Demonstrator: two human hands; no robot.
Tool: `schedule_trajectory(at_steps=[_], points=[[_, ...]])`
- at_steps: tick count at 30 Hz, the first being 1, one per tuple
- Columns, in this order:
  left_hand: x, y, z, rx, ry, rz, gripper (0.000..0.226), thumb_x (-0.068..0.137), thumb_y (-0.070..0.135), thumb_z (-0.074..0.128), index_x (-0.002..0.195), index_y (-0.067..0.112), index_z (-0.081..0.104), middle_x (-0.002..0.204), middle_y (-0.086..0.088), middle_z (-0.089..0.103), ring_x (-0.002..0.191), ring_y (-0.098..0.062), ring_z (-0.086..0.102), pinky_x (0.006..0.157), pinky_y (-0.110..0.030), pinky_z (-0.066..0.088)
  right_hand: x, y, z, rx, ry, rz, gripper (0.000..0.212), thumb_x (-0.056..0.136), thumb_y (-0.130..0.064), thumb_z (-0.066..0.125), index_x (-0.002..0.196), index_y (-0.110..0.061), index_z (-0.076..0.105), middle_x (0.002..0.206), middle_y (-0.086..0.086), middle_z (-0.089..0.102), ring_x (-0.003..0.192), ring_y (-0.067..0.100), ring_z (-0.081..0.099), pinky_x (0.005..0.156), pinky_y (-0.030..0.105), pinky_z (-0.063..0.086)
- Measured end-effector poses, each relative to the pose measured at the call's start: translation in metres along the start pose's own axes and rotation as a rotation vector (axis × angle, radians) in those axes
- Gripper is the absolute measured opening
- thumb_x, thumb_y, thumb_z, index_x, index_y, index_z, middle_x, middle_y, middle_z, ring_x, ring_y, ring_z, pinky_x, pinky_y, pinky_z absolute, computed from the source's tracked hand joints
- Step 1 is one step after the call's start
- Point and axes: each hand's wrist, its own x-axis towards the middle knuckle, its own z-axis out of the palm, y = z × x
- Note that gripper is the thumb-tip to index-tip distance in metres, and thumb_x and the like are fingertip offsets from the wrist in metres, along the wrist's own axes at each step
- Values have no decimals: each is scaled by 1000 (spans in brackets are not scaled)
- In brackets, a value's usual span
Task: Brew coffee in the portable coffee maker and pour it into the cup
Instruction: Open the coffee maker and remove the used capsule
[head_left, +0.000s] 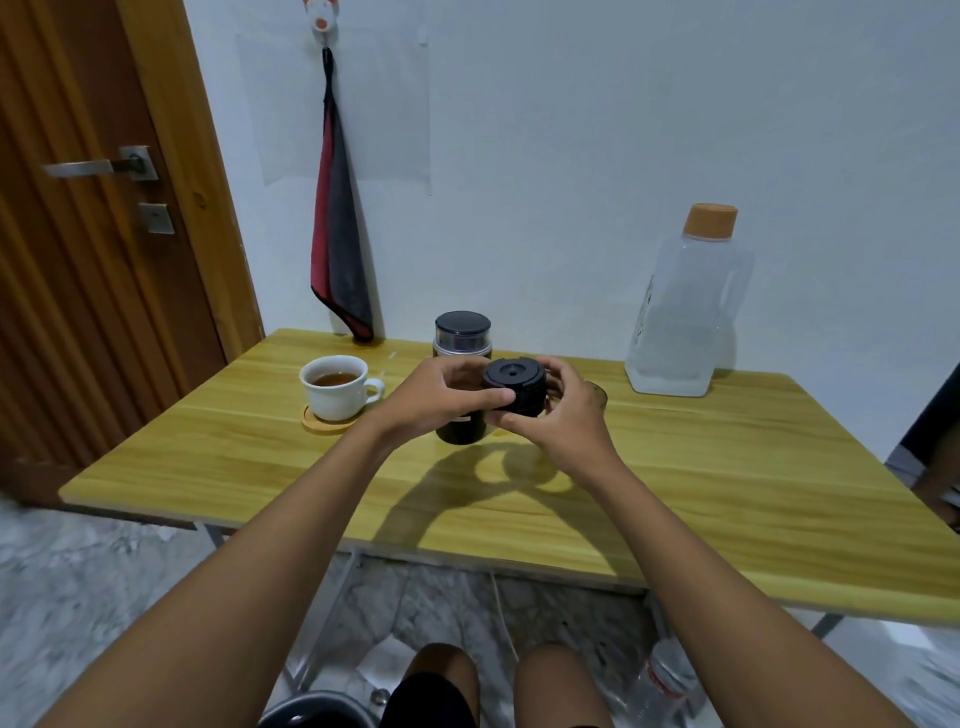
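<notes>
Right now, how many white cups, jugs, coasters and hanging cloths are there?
white cup: 1
jug: 1
coaster: 1
hanging cloth: 1
Total: 4

We see only the top and the base of the portable coffee maker; the left hand covers its middle. The right hand hides most of a glass behind it. Both hands grip the black round part and cover its sides. We cannot read the print on the clear plastic jug. The worktop runs out past the right edge. On the floor a plastic bottle is blurred, and a dark round vessel is cut off by the bottom edge.
</notes>
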Motion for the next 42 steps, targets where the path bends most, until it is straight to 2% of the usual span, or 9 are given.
schedule_trajectory(at_steps=[4,10,15,19,26,30,33,36,42], points=[[0,4,2,-48,-15,-16,33,76,24,86,107,28,77,109,2,78,105,-9,72,92,-24,57,3,-1,-12,37,-169,-3,84,57,-48,88,130,-26,53,125,-8,65,122,9,59,105,37,48],[-1,3,-2,-32,-60,-46,47,69,32,87,114,26,76,112,-1,78,110,-15,70,105,-48,48,20,-22,-44,50,-270,-28,25,96,-20,63,120,-25,67,121,-14,68,113,0,62,105,31,47],[1,4,1,-58,-133,-61,47,67,32,87,113,31,78,114,-4,77,113,-19,69,107,-47,47,33,-37,-51,-169,-477,-52,32,89,-28,75,120,-32,66,116,-15,69,109,-3,62,97,26,47],[2,2,-1,-78,-150,-64,50,68,31,87,116,27,77,116,-6,76,114,-21,69,105,-42,47,41,-43,-55,-249,-551,-47,49,80,-35,82,126,-31,65,120,-12,69,115,-3,60,102,29,45],[5,-7,-2,-128,-164,-86,54,68,26,88,120,22,74,119,-9,75,116,-23,69,103,-35,52,46,-43,-47,-347,-500,-117,47,79,-33,83,122,-22,70,108,-9,73,102,-3,65,96,27,50],[5,-15,2,-160,-120,-93,46,72,17,87,116,23,74,116,-6,76,111,-18,70,88,-25,56,46,-39,-44,-237,-326,-152,30,81,-24,80,110,-20,75,100,-8,75,93,4,71,90,27,56],[4,-29,8,-125,-75,-141,52,76,6,85,124,16,66,121,-10,73,116,-22,67,95,-33,56,50,-34,-46,-177,-211,-147,25,83,-27,79,108,-23,75,97,-12,74,88,1,71,79,20,56],[-1,-44,14,-117,-52,-209,52,79,0,82,122,18,61,122,-6,70,113,-13,68,90,-24,55,51,-29,-46,-163,-147,-137,21,85,-30,77,106,-26,76,97,-13,74,88,-2,70,72,11,51],[-5,-63,24,-48,-31,-256,52,82,2,80,127,14,59,121,-1,68,113,-10,64,84,-14,52,48,-24,-45,-159,-81,-130,22,86,-30,74,107,-23,77,101,-6,75,94,6,70,79,24,58]])
